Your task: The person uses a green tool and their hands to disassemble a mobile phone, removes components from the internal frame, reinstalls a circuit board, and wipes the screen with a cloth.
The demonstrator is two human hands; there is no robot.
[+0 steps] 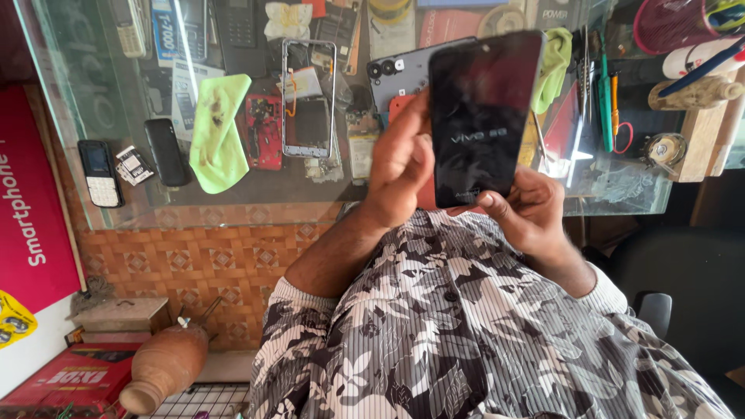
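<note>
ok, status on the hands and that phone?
Left hand grips the black smartphone by its edge. Right hand supports its lower end. Screen lit, phone held above the glass counter. Nothing blocking.

From my remote seat I see a glass counter top [93, 109] crossing the upper frame, catching bright glare near the tools. Below it the counter front is covered in orange patterned tiles [194, 256]. A red poster [31, 217] leans at the left edge. A clay pot [163, 365] rests beside a red box [70, 380] and a wire grid [202, 399].
</note>
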